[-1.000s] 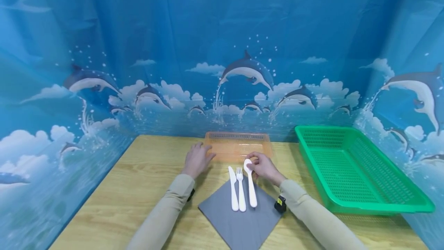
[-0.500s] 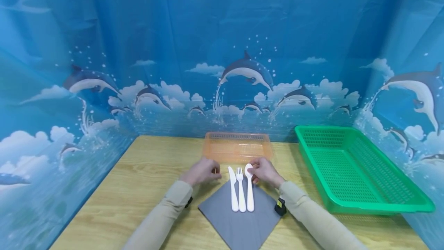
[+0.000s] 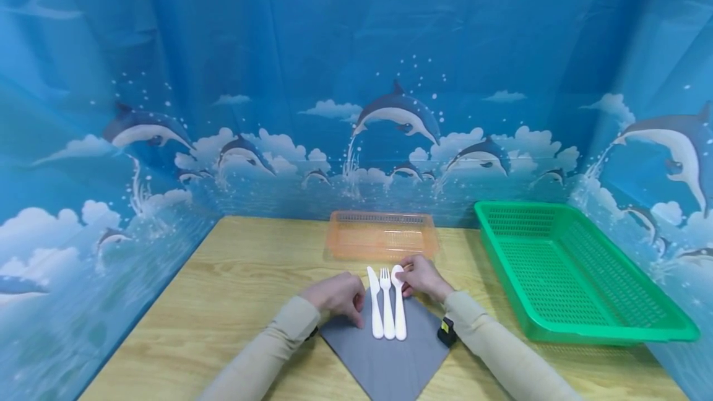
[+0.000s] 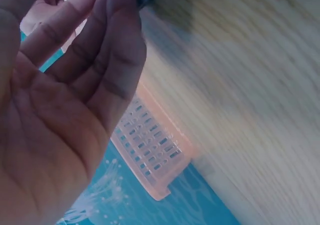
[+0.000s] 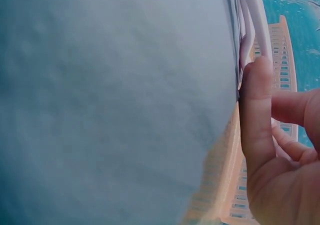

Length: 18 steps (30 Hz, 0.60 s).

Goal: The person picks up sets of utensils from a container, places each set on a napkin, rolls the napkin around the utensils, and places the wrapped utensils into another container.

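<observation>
Lying between hands (image 3: 338,294) (image 3: 423,276) | knife (image 3: 375,305) — fork (image 3: 387,307) — spoon (image 3: 400,311) (pinched by the right)

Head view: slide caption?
Right hand pinches the spoon beside fork and knife on a gray napkin; left hand at one corner.

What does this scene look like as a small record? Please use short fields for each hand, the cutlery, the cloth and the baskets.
Left hand: at the left part of the grey cloth; grip not clear
Right hand: fingers at the bowl of the spoon
Cutlery: white knife, fork and spoon, side by side, left to right; handles towards the person
Cloth: grey cloth, under the handles, turned cornerwise
Baskets: orange basket beyond the cutlery; larger green basket on the right
</observation>
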Motion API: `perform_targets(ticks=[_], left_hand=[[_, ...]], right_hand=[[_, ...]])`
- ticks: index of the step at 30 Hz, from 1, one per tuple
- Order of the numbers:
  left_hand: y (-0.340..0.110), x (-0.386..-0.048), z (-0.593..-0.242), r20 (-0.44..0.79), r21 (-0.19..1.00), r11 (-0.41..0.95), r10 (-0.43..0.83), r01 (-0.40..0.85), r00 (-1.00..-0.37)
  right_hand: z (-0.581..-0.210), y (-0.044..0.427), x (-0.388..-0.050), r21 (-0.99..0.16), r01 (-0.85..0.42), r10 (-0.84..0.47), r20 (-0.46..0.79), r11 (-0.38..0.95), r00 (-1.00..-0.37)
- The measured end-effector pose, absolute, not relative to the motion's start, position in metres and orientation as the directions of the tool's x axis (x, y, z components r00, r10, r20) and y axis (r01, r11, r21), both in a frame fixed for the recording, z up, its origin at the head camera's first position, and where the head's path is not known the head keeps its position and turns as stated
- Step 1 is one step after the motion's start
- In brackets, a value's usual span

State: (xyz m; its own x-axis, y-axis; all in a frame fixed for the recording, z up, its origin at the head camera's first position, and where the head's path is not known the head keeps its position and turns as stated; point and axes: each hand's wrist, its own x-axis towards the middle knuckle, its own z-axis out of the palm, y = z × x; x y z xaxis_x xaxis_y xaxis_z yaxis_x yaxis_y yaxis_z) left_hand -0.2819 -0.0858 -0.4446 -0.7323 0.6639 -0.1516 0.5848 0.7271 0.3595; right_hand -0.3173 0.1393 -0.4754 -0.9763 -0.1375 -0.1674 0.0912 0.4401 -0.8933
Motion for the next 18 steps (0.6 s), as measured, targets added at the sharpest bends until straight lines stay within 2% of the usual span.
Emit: perform_targets(ticks=[9,18], left_hand=[[-0.082,-0.2749,-0.4462,-0.197,0.342,0.755,0.64,0.56,-0.742],[-0.0791,-0.2744,-0.4454,-0.236,0.327,0.776,0.619,0.539,-0.749]], right_hand=[[-0.4737,0.1405,-0.316,-0.837,0.073,-0.1,-0.15,0.542,-0.984],[-0.4754,0.1398,-0.3177,-0.85,0.102,-0.102,-0.179,0.516,-0.979]])
